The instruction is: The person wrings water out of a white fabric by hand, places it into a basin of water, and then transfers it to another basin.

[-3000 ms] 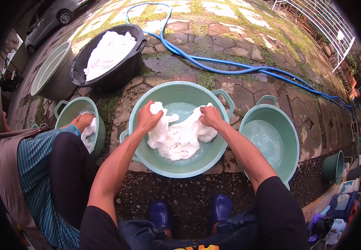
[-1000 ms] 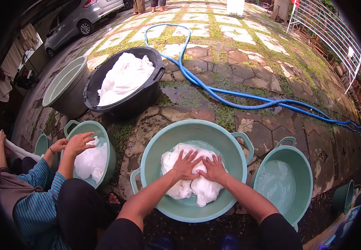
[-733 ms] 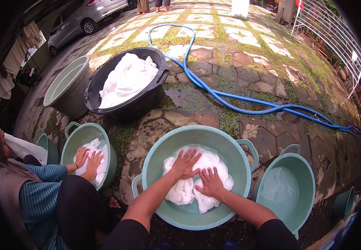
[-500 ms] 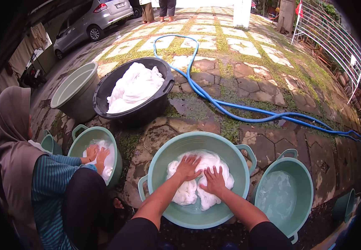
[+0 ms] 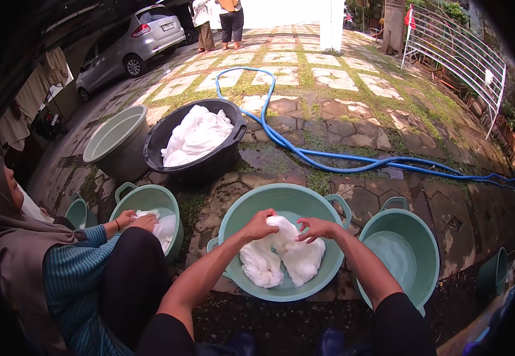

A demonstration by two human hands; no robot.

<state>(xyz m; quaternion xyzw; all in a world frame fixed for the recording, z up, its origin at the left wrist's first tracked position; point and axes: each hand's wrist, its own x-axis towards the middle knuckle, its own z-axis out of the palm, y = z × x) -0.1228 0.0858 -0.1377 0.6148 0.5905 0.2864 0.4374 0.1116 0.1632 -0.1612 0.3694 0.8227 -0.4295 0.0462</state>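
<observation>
A wet, bunched white cloth (image 5: pixel 306 260) lies in the wide green tub (image 5: pixel 254 207) in front of me, its middle raised in a fold and its two lower lobes down in the tub. My left hand (image 5: pixel 258 224) pinches the top of that fold, thumb and fingers closed on it. Just to its right, my right hand (image 5: pixel 318 229) hovers at the fold's other side with its fingers bent and apart. Whether its fingertips touch the cloth I cannot tell.
Right of me stands a green tub (image 5: pixel 416 252) with shallow water. At left, a person (image 5: pixel 76 267) handles white cloth in another green tub (image 5: pixel 171 202). Beyond are a black tub (image 5: pixel 236 137) of white cloth, a grey tub (image 5: pixel 115 139) and a blue hose (image 5: pixel 293 147).
Both hands were pressed flat on the cloth; now they are raised, the left gripping a lifted fold. The person at left has moved from pressing cloth to holding it up.
</observation>
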